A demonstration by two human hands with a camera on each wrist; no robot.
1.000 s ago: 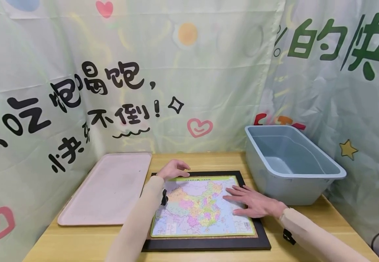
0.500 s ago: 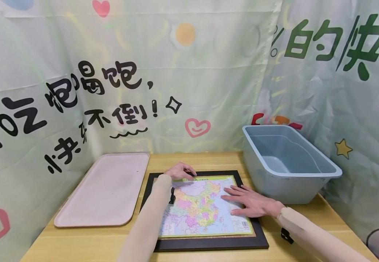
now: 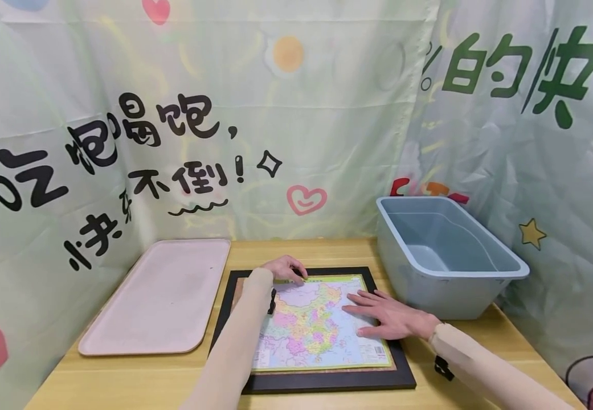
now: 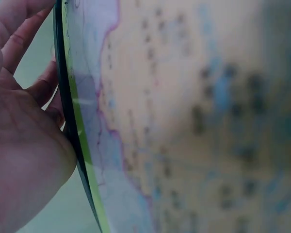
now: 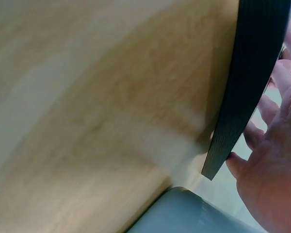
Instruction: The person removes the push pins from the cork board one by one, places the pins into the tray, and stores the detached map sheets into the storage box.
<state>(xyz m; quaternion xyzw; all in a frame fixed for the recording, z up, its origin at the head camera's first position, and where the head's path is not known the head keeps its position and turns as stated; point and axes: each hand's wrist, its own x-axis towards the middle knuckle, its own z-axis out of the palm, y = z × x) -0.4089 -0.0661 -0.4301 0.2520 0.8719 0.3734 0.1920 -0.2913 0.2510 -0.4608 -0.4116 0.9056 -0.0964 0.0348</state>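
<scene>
On my head view, the creased fabric backdrop (image 3: 255, 131) carries black lettering (image 3: 93, 145), 吃饱喝饱, at left, above a smooth pink tray (image 3: 158, 302) with rounded corners. At lower centre, I have the left hand (image 3: 283, 267) bending its fingers at the top edge of a glossy, green-bordered map (image 3: 301, 324); I cannot tell whether they grip it. The map lies within a flat black frame (image 3: 332, 382) on the wood-grain table (image 3: 122, 381). My right hand (image 3: 393, 316) rests spread, fingers nearly straight, on the map's right side, gripping nothing. At right stands a blue plastic tub (image 3: 450, 290); green characters (image 3: 560, 74), 的快, show upper right.
</scene>
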